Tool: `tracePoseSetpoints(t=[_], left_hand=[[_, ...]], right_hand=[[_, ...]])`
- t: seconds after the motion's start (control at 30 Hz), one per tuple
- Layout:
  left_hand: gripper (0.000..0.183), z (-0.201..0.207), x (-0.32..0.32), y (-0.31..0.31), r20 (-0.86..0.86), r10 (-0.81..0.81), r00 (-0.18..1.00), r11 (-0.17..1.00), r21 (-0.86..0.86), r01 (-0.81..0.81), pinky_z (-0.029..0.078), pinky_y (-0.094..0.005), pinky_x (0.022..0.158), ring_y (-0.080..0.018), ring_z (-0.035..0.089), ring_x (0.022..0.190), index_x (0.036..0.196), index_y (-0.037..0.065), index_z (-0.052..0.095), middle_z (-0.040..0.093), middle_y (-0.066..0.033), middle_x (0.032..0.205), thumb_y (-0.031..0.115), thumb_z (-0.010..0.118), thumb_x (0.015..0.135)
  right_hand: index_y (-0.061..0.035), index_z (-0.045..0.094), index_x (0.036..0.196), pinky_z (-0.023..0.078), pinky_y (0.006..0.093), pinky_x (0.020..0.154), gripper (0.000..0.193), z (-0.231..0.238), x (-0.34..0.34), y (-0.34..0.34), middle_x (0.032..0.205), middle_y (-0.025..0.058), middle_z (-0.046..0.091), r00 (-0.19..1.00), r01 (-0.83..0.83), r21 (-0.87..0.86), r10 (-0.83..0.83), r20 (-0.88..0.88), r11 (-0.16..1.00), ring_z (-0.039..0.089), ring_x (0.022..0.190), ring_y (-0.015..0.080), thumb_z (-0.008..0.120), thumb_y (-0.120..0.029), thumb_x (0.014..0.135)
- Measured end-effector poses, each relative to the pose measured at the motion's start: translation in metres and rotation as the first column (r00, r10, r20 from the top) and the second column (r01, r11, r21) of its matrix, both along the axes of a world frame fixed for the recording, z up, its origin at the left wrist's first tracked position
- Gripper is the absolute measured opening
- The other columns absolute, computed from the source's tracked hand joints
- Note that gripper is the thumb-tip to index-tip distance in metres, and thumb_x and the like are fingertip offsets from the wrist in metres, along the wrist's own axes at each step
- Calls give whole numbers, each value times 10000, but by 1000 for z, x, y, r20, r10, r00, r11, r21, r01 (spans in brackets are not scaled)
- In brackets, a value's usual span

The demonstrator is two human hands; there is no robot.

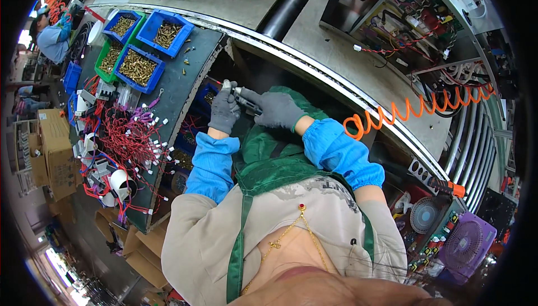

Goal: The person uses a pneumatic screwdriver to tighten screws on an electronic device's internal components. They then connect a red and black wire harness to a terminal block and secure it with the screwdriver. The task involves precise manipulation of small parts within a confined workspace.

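Observation:
Both my hands wear grey gloves and meet over my lap, below the edge of the bench. My right hand is closed around a dark hand tool with a metal end; its exact kind is hard to make out. Right beside that metal end, my left hand has its fingers curled and its thumb up. A thin piece with a reddish tip sticks out past the left thumb. What lies inside the left fingers is hidden.
On the left bench stand blue bins and a green bin of brass-coloured fasteners, beside a heap of red wires with white connectors. An orange coiled hose stretches at right, below an open cabinet with wiring. Purple fan lower right.

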State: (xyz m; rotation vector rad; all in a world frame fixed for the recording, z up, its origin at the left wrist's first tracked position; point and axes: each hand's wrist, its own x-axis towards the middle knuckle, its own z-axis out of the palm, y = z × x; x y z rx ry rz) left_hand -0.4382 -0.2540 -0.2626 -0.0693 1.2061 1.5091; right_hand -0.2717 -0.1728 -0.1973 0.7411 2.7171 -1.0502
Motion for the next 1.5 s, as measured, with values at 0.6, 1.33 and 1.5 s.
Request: tracePoseSetpoints(t=[0.6,1.33,1.5], left_hand=[[269,5,8,-2,-42,-50,998,999,16,50,209,-207,337,-29,257,360,971,128,566,312,93,509,388,510,933],[281,55,234,118,68,-858,509,512,203,835,229,-177,379,-28,263,444,1097,21,526,318,62,583,251,485,940],[271,60,267,136,122,-873,472,487,240,840,249,-158,379,-24,283,462,1097,21,520,344,56,604,241,493,942]], right_hand=[[-285,273,1408,508,438,743,841,2,13,-3,915,197,639,998,43,-55,-45,-32,998,633,846,357,627,-256,646],[-182,174,1452,505,270,437,881,24,367,-102,764,85,567,-433,513,-847,-894,-117,-137,557,491,149,612,-80,694],[-186,151,1456,488,287,423,903,28,383,-85,748,69,537,-432,515,-845,-895,-110,-144,544,471,154,643,-53,710]])
